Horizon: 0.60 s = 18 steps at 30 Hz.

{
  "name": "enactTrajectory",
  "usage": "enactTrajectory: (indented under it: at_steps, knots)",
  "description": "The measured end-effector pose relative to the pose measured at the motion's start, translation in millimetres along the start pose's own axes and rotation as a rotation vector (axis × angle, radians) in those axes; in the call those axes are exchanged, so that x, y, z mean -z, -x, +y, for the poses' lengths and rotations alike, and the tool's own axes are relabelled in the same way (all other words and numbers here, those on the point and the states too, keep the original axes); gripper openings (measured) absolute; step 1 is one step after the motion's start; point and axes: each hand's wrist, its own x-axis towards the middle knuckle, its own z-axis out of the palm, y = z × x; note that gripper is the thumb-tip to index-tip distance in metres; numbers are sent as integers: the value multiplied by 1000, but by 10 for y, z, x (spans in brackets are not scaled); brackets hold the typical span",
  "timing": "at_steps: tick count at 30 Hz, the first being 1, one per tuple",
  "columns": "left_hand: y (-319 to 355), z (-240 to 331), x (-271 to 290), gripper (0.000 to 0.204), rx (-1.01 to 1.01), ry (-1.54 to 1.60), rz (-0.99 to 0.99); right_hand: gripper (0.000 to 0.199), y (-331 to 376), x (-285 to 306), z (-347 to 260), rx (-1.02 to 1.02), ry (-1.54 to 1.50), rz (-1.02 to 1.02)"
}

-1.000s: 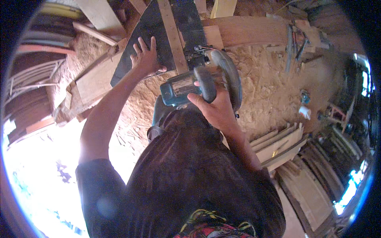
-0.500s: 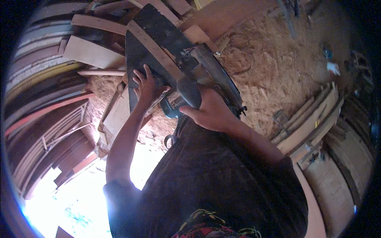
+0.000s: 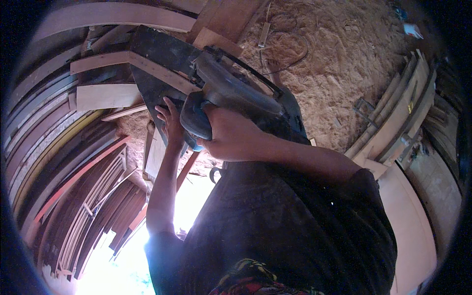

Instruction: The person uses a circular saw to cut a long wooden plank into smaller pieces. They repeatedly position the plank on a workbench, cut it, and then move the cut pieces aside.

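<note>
Everything here is placed against the circular saw (image 3: 231, 91), which sits tilted on a dark surface (image 3: 162, 51) near the top of the view.

Left of the saw, a stack of curved boards (image 3: 54, 147) fans out toward the edge, and a pale offcut (image 3: 105, 96) lies just beside the dark surface. A long wooden strip (image 3: 132, 64) crosses that surface and runs under the front of the saw.

The left hand (image 3: 169, 120) rests just left of the saw's handle, fingers spread and pressed flat against the edge of the surface below the strip (the fingertips are partly lost in shadow). To cut well, it seems wise to keep this hand well away from the blade line and to bear down evenly so that the strip cannot shift.

The right hand (image 3: 231, 135) is wrapped tight around the saw's blue-grey handle (image 3: 196, 118), knuckles toward the camera. A straight wrist and a slow, level push would likely keep the saw's base flat on the wood.

Right of the saw, sawdust (image 3: 339, 64) covers the floor, a cord loops across it, and more planks (image 3: 403, 113) lie further off.
</note>
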Motion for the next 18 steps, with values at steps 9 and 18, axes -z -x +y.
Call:
enactTrajectory:
  at_steps: [9,18]
  knots:
    - [41,-109,-127,93,-21,85,49,50,-39,7,-18,29,-38,-26]
    - [-77,-302,-271,103,-97,-85,42,39,-7,-1,-111,17,96,125]
